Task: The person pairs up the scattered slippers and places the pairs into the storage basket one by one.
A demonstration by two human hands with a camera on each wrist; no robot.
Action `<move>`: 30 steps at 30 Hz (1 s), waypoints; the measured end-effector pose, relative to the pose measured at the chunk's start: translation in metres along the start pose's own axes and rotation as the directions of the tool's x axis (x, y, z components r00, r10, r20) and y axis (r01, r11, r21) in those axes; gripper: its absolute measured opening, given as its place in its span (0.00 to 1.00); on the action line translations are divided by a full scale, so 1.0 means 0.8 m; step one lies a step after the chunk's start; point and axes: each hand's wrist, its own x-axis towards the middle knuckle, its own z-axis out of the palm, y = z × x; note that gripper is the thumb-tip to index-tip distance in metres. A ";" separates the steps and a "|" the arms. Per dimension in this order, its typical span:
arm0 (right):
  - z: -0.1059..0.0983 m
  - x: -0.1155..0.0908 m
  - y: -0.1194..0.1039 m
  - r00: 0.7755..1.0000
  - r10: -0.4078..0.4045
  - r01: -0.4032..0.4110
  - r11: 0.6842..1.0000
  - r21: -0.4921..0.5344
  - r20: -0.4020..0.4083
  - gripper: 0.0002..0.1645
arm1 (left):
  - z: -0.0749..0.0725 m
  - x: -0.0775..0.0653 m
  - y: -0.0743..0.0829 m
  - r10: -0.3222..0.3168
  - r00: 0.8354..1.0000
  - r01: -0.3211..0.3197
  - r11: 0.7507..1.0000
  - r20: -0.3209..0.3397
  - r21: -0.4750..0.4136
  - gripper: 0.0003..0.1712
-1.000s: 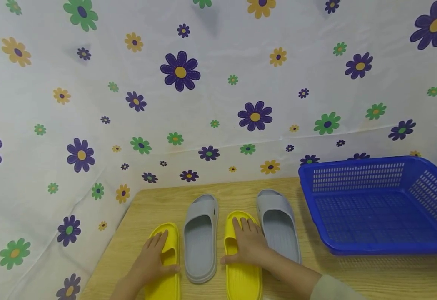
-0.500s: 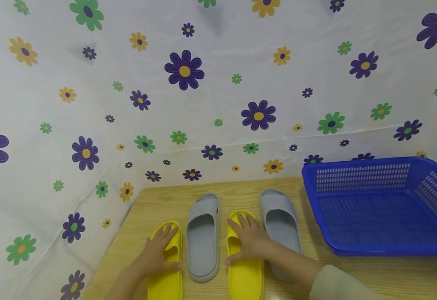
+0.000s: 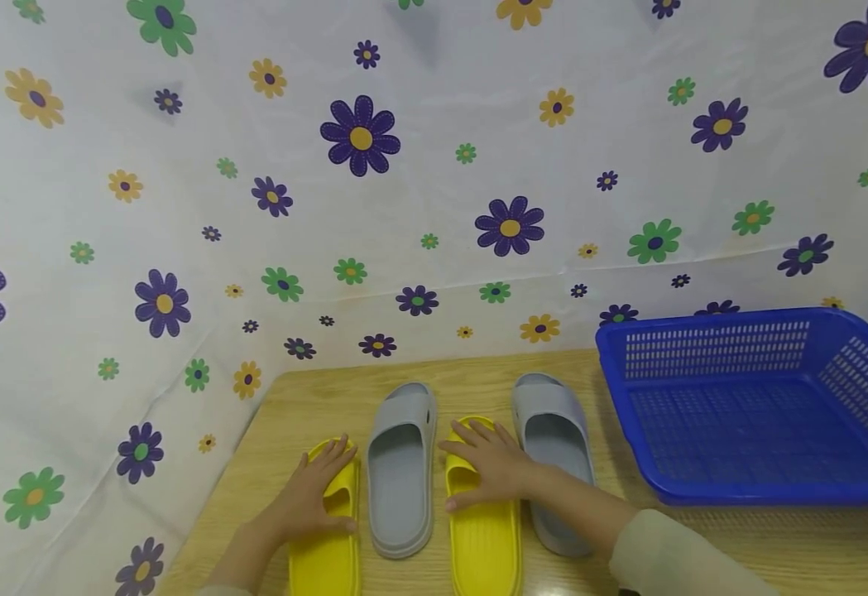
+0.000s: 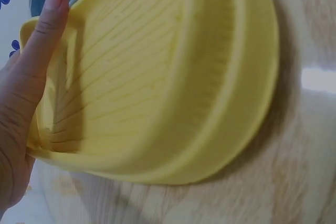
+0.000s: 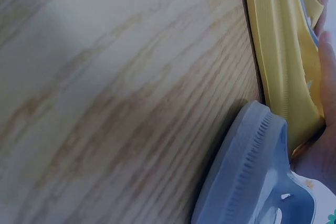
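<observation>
Two yellow slippers and two grey slippers lie alternating in a row on the wooden table. My left hand (image 3: 307, 497) rests over the strap of the left yellow slipper (image 3: 323, 567), fingers spread and thumb straight along its inner side. In the left wrist view the thumb (image 4: 44, 32) lies across that slipper's edge. Over the strap of the other yellow slipper (image 3: 486, 555) lies my right hand (image 3: 495, 468), its fingers fanned and nearly straight. One grey slipper (image 3: 400, 488) stands between the yellow ones. The second grey slipper (image 3: 558, 451) is partly hidden under my right forearm.
A blue plastic basket (image 3: 739, 488) with mesh sides stands to the right of the slippers. Behind and to the left hangs a white cloth (image 3: 434, 199) printed with flowers. The wooden table (image 3: 314, 393) meets it at the back edge.
My right hand's fingers have spread and swung left across the strap. The left fingers have shifted slightly forward and right over theirs. The slippers keep their places in the row.
</observation>
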 end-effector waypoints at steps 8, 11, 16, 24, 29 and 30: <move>0.000 0.004 0.000 1.000 -0.012 0.012 1.000 -0.016 -0.005 0.50 | 0.000 0.002 0.001 0.024 0.999 -0.023 0.999 -0.024 0.031 0.60; 0.004 0.005 0.000 1.000 -0.018 0.017 1.000 -0.021 -0.020 0.50 | 0.001 0.000 0.000 0.004 1.000 -0.003 1.000 -0.030 0.030 0.59; 0.009 0.005 0.002 1.000 -0.005 0.005 1.000 -0.025 -0.030 0.50 | 0.002 -0.001 0.003 -0.035 0.999 0.036 0.999 -0.018 0.027 0.59; 0.009 0.001 0.001 0.999 -0.007 0.006 1.000 -0.017 -0.049 0.49 | 0.000 0.000 0.011 -0.065 0.998 0.066 0.997 -0.019 0.033 0.57; 0.013 -0.004 -0.002 0.999 0.005 -0.005 1.000 0.005 -0.049 0.48 | 0.001 -0.005 0.017 -0.095 0.995 0.095 0.995 -0.008 0.022 0.56; 0.014 -0.004 -0.003 0.999 0.007 -0.007 1.000 0.004 -0.053 0.48 | 0.002 -0.005 0.018 -0.099 0.995 0.099 0.995 -0.011 0.020 0.56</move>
